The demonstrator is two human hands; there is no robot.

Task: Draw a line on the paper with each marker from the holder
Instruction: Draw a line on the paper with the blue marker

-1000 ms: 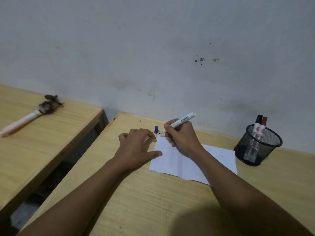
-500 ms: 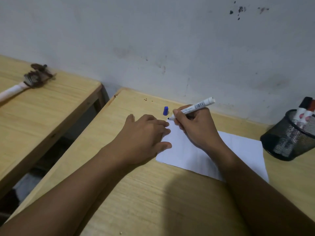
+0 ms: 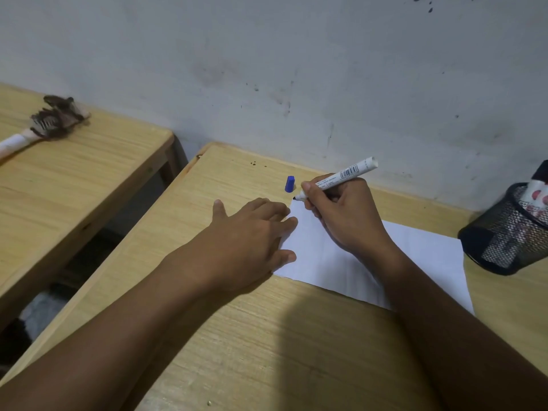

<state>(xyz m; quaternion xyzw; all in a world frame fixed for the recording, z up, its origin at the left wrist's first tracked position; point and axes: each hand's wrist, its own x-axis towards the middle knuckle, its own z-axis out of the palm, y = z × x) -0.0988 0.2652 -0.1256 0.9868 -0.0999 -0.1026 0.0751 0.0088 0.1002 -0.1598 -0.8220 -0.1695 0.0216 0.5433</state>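
A white sheet of paper lies on the wooden desk. My right hand grips a white marker, uncapped, with its dark tip at the paper's far left corner. My left hand lies flat, fingers spread, pressing the paper's left edge. The marker's blue cap stands on the desk just beyond the tip. A black mesh holder at the right edge has more markers in it, partly cut off by the frame.
A second wooden desk stands to the left across a dark gap, with a hairbrush on it. A scuffed white wall runs right behind both desks.
The camera has tilted down and moved closer. My left hand has slid right onto the paper's edge. The marker tip has stayed at the paper's far left corner.
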